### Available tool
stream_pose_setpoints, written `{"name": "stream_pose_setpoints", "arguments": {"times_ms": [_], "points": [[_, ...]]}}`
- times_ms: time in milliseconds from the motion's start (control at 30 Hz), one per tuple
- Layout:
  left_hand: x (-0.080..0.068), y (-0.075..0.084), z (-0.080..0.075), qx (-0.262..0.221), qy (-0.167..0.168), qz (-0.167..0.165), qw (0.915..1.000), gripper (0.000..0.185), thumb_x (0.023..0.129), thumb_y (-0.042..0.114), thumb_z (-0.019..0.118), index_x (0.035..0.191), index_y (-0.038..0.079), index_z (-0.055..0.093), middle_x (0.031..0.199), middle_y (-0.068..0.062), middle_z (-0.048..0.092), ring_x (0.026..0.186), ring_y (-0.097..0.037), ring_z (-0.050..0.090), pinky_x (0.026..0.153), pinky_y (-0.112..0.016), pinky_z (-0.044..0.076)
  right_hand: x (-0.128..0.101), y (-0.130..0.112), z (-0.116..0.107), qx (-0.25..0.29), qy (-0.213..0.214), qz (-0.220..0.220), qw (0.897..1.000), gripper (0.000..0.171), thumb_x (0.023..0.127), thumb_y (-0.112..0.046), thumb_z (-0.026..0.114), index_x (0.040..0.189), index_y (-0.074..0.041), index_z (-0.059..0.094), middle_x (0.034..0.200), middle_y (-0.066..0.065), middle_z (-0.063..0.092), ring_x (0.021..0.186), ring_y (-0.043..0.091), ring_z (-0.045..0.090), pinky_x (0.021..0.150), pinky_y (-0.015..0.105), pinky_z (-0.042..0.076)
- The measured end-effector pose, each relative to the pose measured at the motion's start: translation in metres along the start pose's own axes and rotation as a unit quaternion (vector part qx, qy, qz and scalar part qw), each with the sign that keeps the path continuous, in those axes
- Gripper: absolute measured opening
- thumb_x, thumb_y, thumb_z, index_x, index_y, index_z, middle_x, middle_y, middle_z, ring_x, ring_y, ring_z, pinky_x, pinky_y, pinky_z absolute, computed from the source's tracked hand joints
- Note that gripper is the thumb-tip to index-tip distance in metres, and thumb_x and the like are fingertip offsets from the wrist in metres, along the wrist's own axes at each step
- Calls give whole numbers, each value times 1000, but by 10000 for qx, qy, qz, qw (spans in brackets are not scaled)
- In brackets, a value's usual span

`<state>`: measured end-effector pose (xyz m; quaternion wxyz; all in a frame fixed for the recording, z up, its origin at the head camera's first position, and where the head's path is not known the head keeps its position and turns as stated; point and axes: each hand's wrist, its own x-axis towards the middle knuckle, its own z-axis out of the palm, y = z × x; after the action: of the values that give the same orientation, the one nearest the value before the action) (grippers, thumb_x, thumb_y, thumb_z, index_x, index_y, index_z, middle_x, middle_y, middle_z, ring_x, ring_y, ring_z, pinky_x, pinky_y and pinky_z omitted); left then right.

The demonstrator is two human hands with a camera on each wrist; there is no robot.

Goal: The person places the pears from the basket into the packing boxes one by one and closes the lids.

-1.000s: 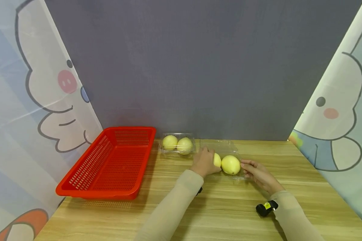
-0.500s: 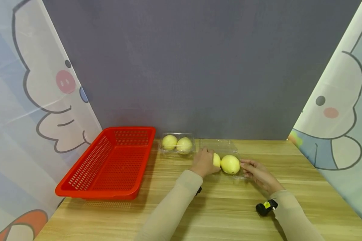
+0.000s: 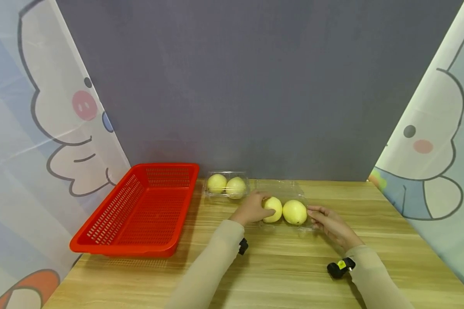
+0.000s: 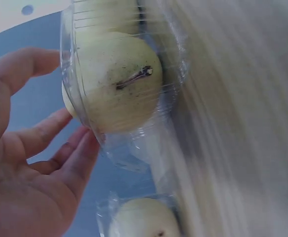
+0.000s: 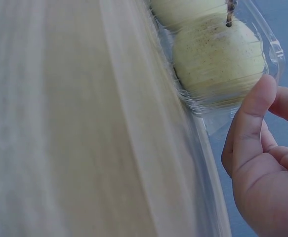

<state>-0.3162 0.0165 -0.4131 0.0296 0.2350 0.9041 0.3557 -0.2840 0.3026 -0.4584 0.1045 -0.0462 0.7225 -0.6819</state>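
Two pale yellow pears, the left one [image 3: 272, 210] and the right one [image 3: 294, 212], sit side by side in a clear plastic clamshell box [image 4: 87, 111] whose lid [image 3: 280, 187] lies back behind them. My left hand [image 3: 252, 209] is at the left pear, its thumb and fingers spread loosely around that end; in the left wrist view fingertips [image 4: 60, 118] are at the box's wall, and contact is hard to tell. On the other side my right hand [image 3: 332, 225] pinches the box's right edge between thumb and forefinger, beside the right pear [image 5: 218, 59].
A second clear box [image 3: 227, 193] with two pears stands behind my left hand, near the grey back panel [image 3: 232, 86]. The red slotted basket [image 3: 154, 210] sits on the left of the wooden table [image 3: 286, 274]. Printed cloth panels border both sides.
My left hand has drawn back to the left, uncovering more of the left pear, and its fingers have loosened from it. The right hand stays in place at the box's edge.
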Motion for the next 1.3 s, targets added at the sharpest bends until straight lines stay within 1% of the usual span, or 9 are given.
{"name": "stream_pose_setpoints", "arguments": {"times_ms": [133, 367, 500, 567, 667, 800, 867, 1133, 1300], "points": [[-6, -9, -4, -648, 56, -13, 9979, 50, 93, 28, 73, 139, 12, 60, 143, -11, 47, 121, -27, 55, 89, -38, 53, -1, 0, 1, 37, 18, 12, 10000, 60, 105, -19, 54, 147, 15, 27, 103, 4, 51, 84, 7, 52, 70, 18, 52], [-10, -22, -9, -1087, 253, -7, 9938, 49, 93, 28, 73, 137, 10, 61, 139, -6, 52, 115, -24, 56, 88, -38, 53, -1, 0, 1, 25, 17, 18, 10000, 61, 105, -20, 55, 147, 14, 27, 102, 4, 52, 83, 6, 52, 70, 18, 52], [-13, -27, -11, -1441, 257, -120, 9892, 46, 95, 27, 71, 137, 11, 62, 135, -5, 57, 113, -23, 57, 89, -40, 52, -1, 0, 1, 12, 4, 19, 10000, 61, 105, -20, 54, 147, 14, 27, 102, 4, 52, 83, 6, 52, 70, 18, 52], [-14, -29, -12, -1688, 259, -243, 9850, 47, 95, 26, 71, 138, 10, 61, 131, -6, 59, 112, -23, 57, 88, -42, 52, 0, 0, 1, 13, 3, 12, 10000, 61, 105, -21, 54, 147, 14, 27, 102, 4, 52, 83, 6, 52, 70, 18, 52], [-16, -32, -11, -2214, 219, -510, 9736, 51, 95, 20, 70, 142, 7, 57, 125, -11, 58, 106, -24, 60, 86, -42, 55, 0, 0, 1, 35, 15, 15, 10000, 61, 105, -20, 54, 147, 14, 27, 102, 3, 52, 83, 6, 52, 70, 18, 53], [-16, -36, -5, -2993, 181, -838, 9503, 56, 93, 12, 69, 146, 2, 50, 120, -14, 54, 97, -25, 63, 83, -39, 58, -1, 0, 1, 34, 30, 32, 10000, 61, 105, -20, 55, 147, 14, 28, 101, 3, 52, 83, 6, 52, 70, 19, 53], [-16, -38, -2, -3255, 177, -918, 9409, 58, 93, 11, 69, 146, 2, 49, 119, -15, 53, 96, -25, 64, 83, -38, 58, -1, -1, 1, 20, 39, 43, 10000, 61, 105, -21, 55, 147, 14, 28, 102, 3, 52, 83, 6, 52, 70, 19, 53], [-16, -45, 5, -3992, 44, -1042, 9109, 61, 95, 14, 68, 150, 3, 44, 121, -17, 54, 93, -23, 65, 80, -35, 59, -1, -1, 2, -13, 34, 35, 10000, 61, 105, -20, 54, 148, 14, 27, 103, 3, 52, 84, 7, 52, 70, 19, 53], [-20, -43, 6, -4217, -161, -1246, 8980, 59, 99, 11, 63, 152, 0, 39, 129, -17, 51, 97, -22, 61, 80, -32, 58, 0, 0, 2, -11, 23, 8, 10000, 60, 105, -20, 54, 147, 14, 28, 102, 4, 52, 83, 6, 52, 70, 19, 52]]}}
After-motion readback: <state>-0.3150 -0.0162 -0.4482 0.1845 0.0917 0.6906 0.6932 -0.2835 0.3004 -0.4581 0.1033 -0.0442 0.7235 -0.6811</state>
